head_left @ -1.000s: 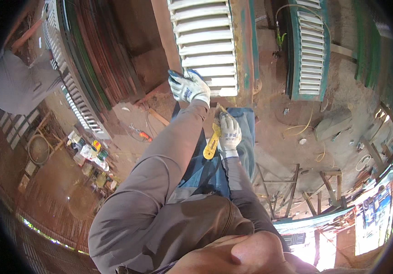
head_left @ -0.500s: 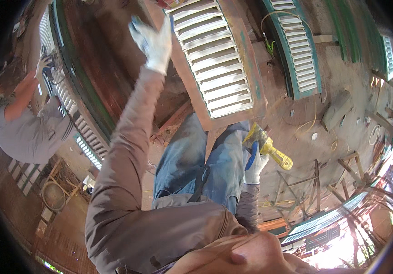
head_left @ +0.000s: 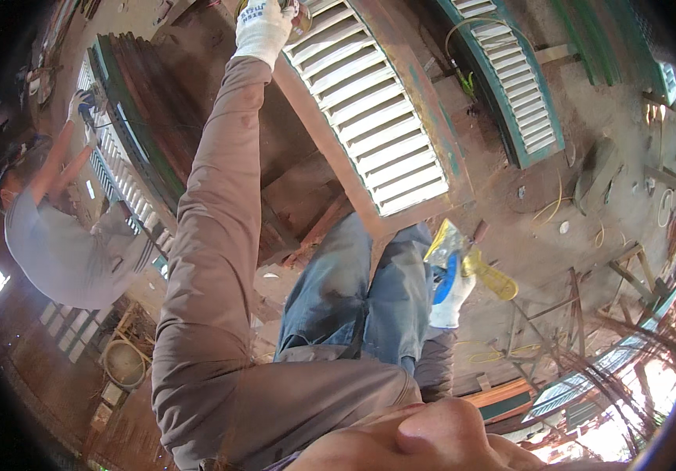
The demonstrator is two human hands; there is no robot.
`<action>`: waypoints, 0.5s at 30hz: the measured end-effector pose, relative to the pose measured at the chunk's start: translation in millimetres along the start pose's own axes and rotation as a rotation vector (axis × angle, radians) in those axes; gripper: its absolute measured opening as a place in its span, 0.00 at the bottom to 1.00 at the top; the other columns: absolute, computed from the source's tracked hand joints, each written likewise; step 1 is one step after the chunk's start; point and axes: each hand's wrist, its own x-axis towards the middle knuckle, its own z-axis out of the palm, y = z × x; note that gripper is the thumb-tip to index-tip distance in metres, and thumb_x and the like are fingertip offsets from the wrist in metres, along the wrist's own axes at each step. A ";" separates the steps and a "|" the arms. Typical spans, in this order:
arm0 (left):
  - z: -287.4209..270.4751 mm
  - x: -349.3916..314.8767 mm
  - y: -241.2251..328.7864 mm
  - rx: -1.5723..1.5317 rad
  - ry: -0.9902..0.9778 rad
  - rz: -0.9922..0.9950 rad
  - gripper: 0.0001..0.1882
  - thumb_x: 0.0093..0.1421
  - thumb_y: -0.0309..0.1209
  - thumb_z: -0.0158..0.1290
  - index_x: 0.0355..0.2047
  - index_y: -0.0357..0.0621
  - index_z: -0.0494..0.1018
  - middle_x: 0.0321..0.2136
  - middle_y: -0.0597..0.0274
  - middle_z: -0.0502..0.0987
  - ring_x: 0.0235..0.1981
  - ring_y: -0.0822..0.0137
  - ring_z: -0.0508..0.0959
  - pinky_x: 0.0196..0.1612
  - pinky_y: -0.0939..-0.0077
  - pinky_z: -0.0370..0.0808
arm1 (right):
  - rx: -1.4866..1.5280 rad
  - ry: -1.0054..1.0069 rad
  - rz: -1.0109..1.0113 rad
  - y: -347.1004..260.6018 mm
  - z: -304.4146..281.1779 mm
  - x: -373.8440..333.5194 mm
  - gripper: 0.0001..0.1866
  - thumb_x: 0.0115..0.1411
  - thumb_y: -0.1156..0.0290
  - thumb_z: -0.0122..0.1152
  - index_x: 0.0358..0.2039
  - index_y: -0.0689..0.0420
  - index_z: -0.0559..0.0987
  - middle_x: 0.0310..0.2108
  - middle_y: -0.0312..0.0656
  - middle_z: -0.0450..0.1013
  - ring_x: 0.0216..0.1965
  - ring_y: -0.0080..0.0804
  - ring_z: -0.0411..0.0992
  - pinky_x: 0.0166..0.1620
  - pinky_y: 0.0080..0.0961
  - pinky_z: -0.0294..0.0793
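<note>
My left hand, in a white work glove, reaches far forward and is closed on a round tin at the far end of a louvered shutter. The upper edge of the view cuts off its fingertips. The shutter has a brown frame and pale slats, and its near end lies over my knees. To its right my right hand, in a white and blue glove, grips a yellow-handled putty knife. A short brown piece shows beside the knife; I cannot tell what it is.
A green-framed shutter lies to the right. At the left a co-worker with gloved hands works at another shutter, beside stacked dark boards. Wooden trestles stand at the right, and a round basket-like thing sits lower left.
My left hand, open with spread fingers before, has moved forward and closed on the tin. My right hand, still holding the putty knife, sits slightly lower and further right in view.
</note>
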 end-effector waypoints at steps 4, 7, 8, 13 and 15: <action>-2.3 2.9 -25.4 -0.035 -0.006 0.122 0.20 0.58 0.45 0.55 0.41 0.43 0.76 0.38 0.50 0.79 0.43 0.50 0.78 0.46 0.59 0.74 | 0.000 0.043 -0.083 -15.1 0.5 3.6 0.15 0.60 0.75 0.62 0.47 0.64 0.76 0.37 0.41 0.77 0.31 0.26 0.77 0.31 0.25 0.80; -22.0 2.8 -34.2 -0.109 -0.143 0.017 0.21 0.56 0.48 0.59 0.42 0.46 0.79 0.34 0.53 0.81 0.37 0.55 0.81 0.42 0.66 0.75 | -0.032 0.044 -0.055 -19.9 7.9 1.9 0.17 0.57 0.80 0.63 0.48 0.68 0.75 0.40 0.40 0.76 0.35 0.22 0.74 0.39 0.20 0.75; -28.8 2.6 -34.4 -0.193 -0.176 -0.065 0.21 0.56 0.48 0.60 0.41 0.45 0.79 0.33 0.55 0.82 0.35 0.59 0.80 0.41 0.68 0.75 | -0.057 0.027 -0.077 -20.8 12.5 1.4 0.18 0.57 0.81 0.63 0.49 0.67 0.74 0.40 0.40 0.76 0.35 0.22 0.74 0.39 0.20 0.75; -57.1 -23.7 -33.9 -0.793 -0.052 -0.280 0.14 0.54 0.37 0.65 0.34 0.39 0.81 0.26 0.70 0.80 0.25 0.79 0.74 0.31 0.83 0.72 | -0.054 -0.115 -0.211 -27.0 55.3 3.0 0.22 0.56 0.85 0.62 0.52 0.66 0.72 0.41 0.41 0.75 0.38 0.24 0.74 0.43 0.22 0.76; -64.6 -33.4 -32.9 -0.941 0.067 -0.410 0.11 0.54 0.35 0.66 0.32 0.40 0.81 0.24 0.71 0.79 0.22 0.80 0.73 0.28 0.84 0.70 | -0.076 -0.174 -0.182 -36.5 79.4 7.3 0.21 0.57 0.84 0.61 0.52 0.66 0.72 0.41 0.41 0.75 0.38 0.24 0.75 0.44 0.22 0.76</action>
